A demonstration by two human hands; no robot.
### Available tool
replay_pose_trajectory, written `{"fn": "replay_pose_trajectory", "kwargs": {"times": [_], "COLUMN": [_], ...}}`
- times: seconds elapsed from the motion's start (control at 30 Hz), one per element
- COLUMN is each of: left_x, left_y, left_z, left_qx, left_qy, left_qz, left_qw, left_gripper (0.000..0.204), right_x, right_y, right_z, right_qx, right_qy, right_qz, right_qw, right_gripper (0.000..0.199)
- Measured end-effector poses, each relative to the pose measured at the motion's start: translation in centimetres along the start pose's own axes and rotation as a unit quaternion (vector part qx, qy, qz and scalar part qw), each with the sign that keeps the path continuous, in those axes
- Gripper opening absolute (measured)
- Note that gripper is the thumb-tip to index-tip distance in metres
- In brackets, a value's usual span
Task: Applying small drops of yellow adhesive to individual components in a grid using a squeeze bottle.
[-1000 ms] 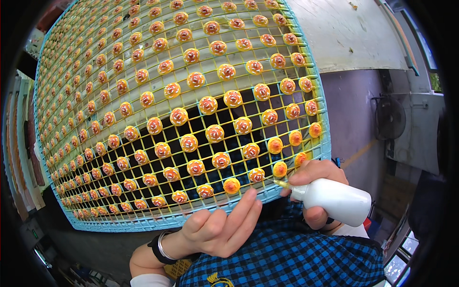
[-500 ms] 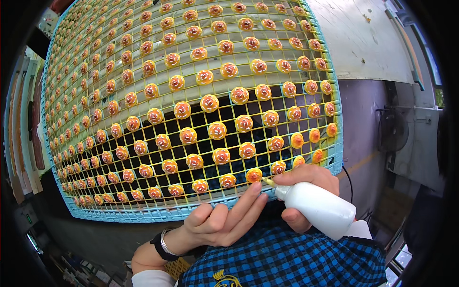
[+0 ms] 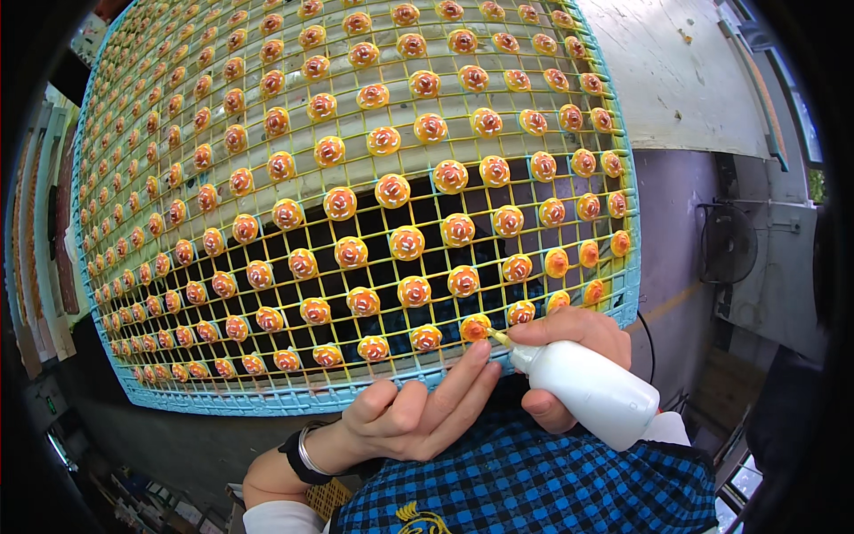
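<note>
My right hand (image 3: 578, 334) is wrapped round a white squeeze bottle (image 3: 598, 392), tilted so that its thin yellowish nozzle (image 3: 500, 338) points up and left. The nozzle's tip meets the edge of a small round orange-and-yellow piece (image 3: 475, 327) in the nearest row of a wire rack (image 3: 267, 402). Just beneath that piece, my left hand (image 3: 427, 409) has its index and middle fingers stretched toward the nozzle, the other fingers curled, and nothing in its grasp. Many neighbouring pieces carry white strokes, such as one round piece (image 3: 426, 337); a plain orange piece (image 3: 556, 262) shows none.
The rack has a light blue rim and yellow-green wires, and fills most of the view ahead. Behind it lies a pale, stained board (image 3: 685, 71). A round fan (image 3: 728, 245) stands at the right, with a black cable (image 3: 654, 351) hanging nearer. Upright boards (image 3: 40, 231) line the left.
The rack and its pieces have shifted slightly in view. Both hands and the bottle keep nearly the same place, with the nozzle still at the same piece.
</note>
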State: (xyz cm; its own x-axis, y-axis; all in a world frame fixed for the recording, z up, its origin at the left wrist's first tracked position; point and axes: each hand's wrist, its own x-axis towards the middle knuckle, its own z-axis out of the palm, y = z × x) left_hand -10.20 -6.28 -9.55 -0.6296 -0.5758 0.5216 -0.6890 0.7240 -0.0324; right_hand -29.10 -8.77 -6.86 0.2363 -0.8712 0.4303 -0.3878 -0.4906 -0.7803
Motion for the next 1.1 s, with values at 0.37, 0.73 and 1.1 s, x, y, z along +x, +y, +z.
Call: {"fn": "replay_pose_trajectory", "kwargs": {"times": [0.37, 0.73, 1.1], "left_x": [0.01, -0.03, -0.04], "left_y": [0.05, 0.10, 0.10], "left_z": [-0.01, 0.12, 0.12], "left_qx": [0.004, -0.004, 0.001], "left_qy": [0.001, 0.010, 0.012], "left_qz": [-0.003, -0.007, -0.005], "left_qw": [1.000, 1.000, 1.000], "left_gripper": [0.024, 0.023, 0.023], "right_x": [0.11, 0.13, 0.01], "right_y": [0.40, 0.30, 0.50], "right_z": [-0.20, -0.10, -0.30], "right_qx": [0.019, 0.040, 0.064], "right_qy": [-0.017, -0.023, -0.036], "right_qz": [-0.026, -0.008, 0.003], "right_qw": [0.999, 0.999, 0.997], "right_gripper": [0.041, 0.040, 0.039]}}
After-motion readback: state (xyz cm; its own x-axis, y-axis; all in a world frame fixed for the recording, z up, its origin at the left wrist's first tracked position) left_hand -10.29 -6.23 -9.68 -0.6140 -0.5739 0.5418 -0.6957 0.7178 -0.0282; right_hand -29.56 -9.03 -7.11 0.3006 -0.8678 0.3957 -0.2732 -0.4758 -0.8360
